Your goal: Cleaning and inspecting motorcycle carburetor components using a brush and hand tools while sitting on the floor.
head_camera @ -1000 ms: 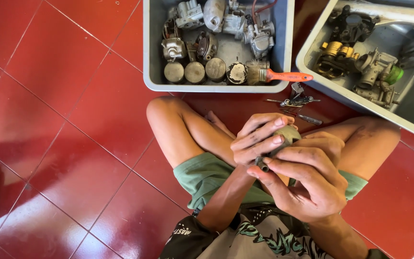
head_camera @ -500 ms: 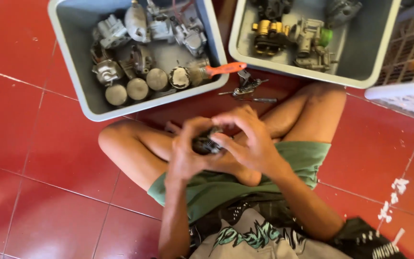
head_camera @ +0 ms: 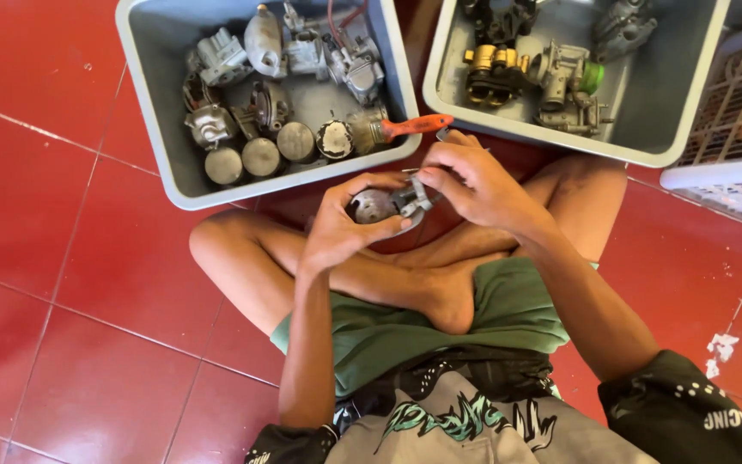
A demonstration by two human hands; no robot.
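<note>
I sit cross-legged on a red tiled floor. My left hand [head_camera: 343,228] grips a small grey metal carburetor part [head_camera: 381,206] over my crossed legs. My right hand [head_camera: 472,178] pinches the part's right end with fingertips, touching a small fitting there. Much of the part is hidden by my fingers.
A grey tub [head_camera: 152,129] at upper left holds several metal engine parts and an orange-handled tool [head_camera: 414,125]. A second grey tub [head_camera: 646,129] at upper right holds more carburetor parts, one with a green cap [head_camera: 592,76]. A white slatted basket [head_camera: 732,129] stands at far right.
The view has shifted, so tubs and hands sit differently in frame. My hands have opened apart slightly, showing the metal part between them; before they were clasped over it.
</note>
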